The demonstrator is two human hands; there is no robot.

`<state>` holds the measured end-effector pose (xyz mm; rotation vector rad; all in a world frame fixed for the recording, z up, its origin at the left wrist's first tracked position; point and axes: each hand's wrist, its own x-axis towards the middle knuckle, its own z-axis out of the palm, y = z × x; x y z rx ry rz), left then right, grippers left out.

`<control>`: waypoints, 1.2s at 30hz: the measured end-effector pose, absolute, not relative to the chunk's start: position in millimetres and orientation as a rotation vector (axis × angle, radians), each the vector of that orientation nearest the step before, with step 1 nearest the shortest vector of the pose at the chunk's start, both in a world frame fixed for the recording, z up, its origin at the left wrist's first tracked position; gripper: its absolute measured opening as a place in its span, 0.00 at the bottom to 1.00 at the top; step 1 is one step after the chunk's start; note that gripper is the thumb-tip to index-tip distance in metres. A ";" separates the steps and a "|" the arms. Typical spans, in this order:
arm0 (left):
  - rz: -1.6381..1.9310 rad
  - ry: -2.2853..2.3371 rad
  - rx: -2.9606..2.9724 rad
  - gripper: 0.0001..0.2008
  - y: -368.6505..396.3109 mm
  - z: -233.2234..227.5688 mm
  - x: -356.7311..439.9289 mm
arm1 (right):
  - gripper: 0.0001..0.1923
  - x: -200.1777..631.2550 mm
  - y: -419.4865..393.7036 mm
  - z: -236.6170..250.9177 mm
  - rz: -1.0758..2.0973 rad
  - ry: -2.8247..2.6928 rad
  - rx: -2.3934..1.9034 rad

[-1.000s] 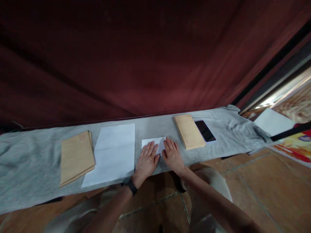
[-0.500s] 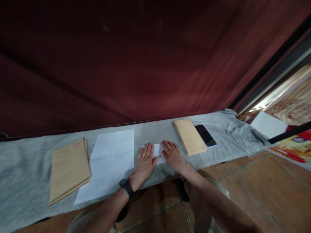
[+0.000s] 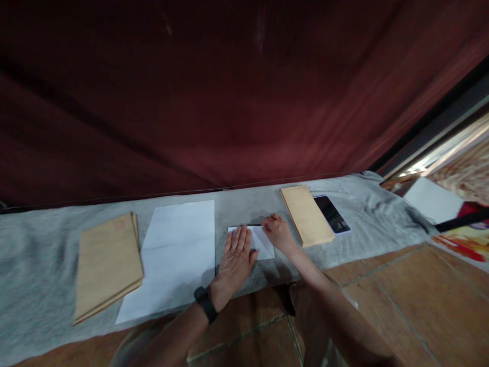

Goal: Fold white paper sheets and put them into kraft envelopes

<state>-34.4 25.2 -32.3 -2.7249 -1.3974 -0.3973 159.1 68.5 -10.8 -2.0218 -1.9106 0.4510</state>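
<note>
A small folded sheet of white paper [image 3: 264, 246] lies on the grey cloth in front of me. My left hand [image 3: 236, 260] rests flat over its left part, fingers stretched out. At the paper's far right corner, my right hand [image 3: 278, 232] has its fingers curled together in a pinch on the edge. To the left lies a larger white sheet [image 3: 183, 250] with a crease across it. Close to my right hand is a stack of narrow brown envelopes [image 3: 306, 214].
More brown envelopes [image 3: 109, 265] overlap the large sheet's left edge. A phone [image 3: 331, 214] lies beside the right stack. The grey cloth [image 3: 382, 214] covers a narrow bench against a dark red curtain [image 3: 229, 102]. Tiled floor [image 3: 397, 300] shows below.
My right hand has gone from lying flat on the folded paper to curled fingers at its far right corner. My left hand stays flat on the paper.
</note>
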 end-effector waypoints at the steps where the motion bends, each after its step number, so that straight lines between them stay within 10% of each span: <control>1: -0.416 -1.382 -2.730 0.30 24.5 -32.3 -32.7 | 0.10 159.9 71.4 -12.3 0.487 -1.893 -1.978; 36: -0.482 -1.641 -2.614 0.30 43.6 -51.2 -46.8 | 0.27 133.8 23.6 -43.6 0.016 -2.309 -1.704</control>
